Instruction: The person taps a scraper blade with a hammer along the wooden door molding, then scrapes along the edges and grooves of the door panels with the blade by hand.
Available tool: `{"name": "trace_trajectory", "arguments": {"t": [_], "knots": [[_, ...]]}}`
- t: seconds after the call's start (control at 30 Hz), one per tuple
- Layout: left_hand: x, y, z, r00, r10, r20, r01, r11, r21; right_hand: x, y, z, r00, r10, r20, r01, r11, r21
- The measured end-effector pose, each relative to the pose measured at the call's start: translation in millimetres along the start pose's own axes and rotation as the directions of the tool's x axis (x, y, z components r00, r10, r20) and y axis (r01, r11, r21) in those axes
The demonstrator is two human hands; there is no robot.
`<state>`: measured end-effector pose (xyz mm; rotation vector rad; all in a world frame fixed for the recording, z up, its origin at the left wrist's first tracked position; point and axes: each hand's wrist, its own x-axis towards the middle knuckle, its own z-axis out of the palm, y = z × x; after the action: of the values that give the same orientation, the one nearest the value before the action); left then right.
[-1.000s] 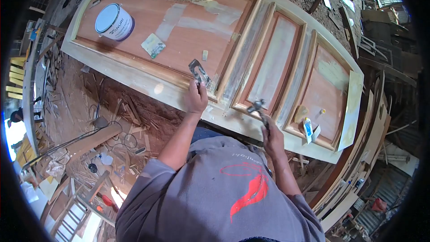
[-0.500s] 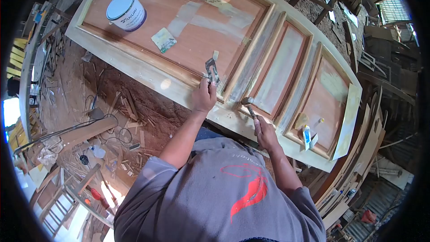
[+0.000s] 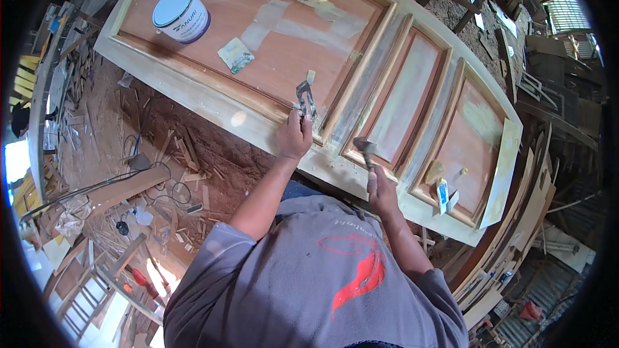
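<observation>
A wooden panelled door (image 3: 255,116) lies flat in front of me, with pale filler smeared on its panels and frame. My left hand (image 3: 294,136) is closed around a slotted dark metal piece (image 3: 304,95), holding it over the near edge of the large panel. Its exact kind I cannot make out. Wrapped round the handle of a small hammer (image 3: 365,147), my right hand (image 3: 383,194) is over the door's near rail, with the hammer head above the corner of the middle panel. A small pale block (image 3: 311,77) lies just beyond the metal piece.
A white putty tub (image 3: 181,16) and a smeared square card (image 3: 236,55) are on the large panel. A tube (image 3: 442,194) and small pieces lie on the right panel. Wood scraps (image 3: 187,154) and cables (image 3: 97,188) litter the ground at left. Boards (image 3: 516,219) stand at right.
The hammer has turned in my right hand, its head shifting slightly right. My left hand and the metal piece have hardly moved.
</observation>
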<state>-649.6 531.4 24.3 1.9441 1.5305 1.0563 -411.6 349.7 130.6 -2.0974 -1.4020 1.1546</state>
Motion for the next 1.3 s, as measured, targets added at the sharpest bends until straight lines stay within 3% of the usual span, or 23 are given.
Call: {"name": "trace_trajectory", "arguments": {"t": [0.07, 0.23, 0.33, 0.47, 0.57, 0.67, 0.7, 0.8, 0.9, 1.2, 1.3], "knots": [[2, -1, 2, 1.000, -0.002, 0.010, 0.002, 1.000, 0.019, 10, 9, 4, 1.000, -0.012, 0.019, 0.015, 0.984, -0.179], [4, -4, 2, 1.000, 0.011, 0.011, -0.011, 1.000, 0.017, 3, -3, 0, 0.999, -0.004, -0.048, 0.005, 1.000, 0.012], [2, -1, 1, 1.000, 0.009, 0.016, -0.010, 0.999, 0.032, 12, 4, 6, 0.997, -0.073, 0.000, 0.072, 0.977, -0.201], [1, -2, 2, 1.000, 0.000, 0.019, -0.001, 0.999, 0.050, 6, -3, 1, 0.999, -0.023, -0.035, 0.020, 0.996, -0.084], [2, 4, 0, 1.000, -0.017, 0.013, 0.016, 1.000, 0.016, 9, 9, 4, 1.000, -0.010, -0.024, 0.005, 0.983, -0.182], [0, -2, 3, 0.999, -0.013, 0.034, 0.010, 0.998, 0.066, 17, 11, 0, 0.993, -0.003, -0.116, -0.009, 0.995, -0.102], [0, 1, 0, 0.996, -0.064, 0.066, 0.060, 0.997, 0.057, 27, 10, 2, 0.972, 0.011, -0.234, -0.040, 0.992, -0.120], [0, 0, 3, 0.997, -0.057, 0.058, 0.054, 0.997, 0.051, 58, -24, -3, 0.948, 0.147, -0.282, -0.194, 0.970, -0.145], [-1, 0, 3, 0.997, -0.048, 0.059, 0.042, 0.995, 0.089, 86, -32, 6, 0.929, 0.219, -0.297, -0.261, 0.959, -0.110], [2, 14, -4, 0.992, -0.092, 0.089, 0.077, 0.985, 0.152, 83, -33, 12, 0.944, 0.221, -0.247, -0.254, 0.961, -0.113], [0, 7, 2, 0.998, -0.020, 0.051, 0.014, 0.993, 0.114, 90, -35, 5, 0.930, 0.260, -0.260, -0.278, 0.960, -0.031]]}}
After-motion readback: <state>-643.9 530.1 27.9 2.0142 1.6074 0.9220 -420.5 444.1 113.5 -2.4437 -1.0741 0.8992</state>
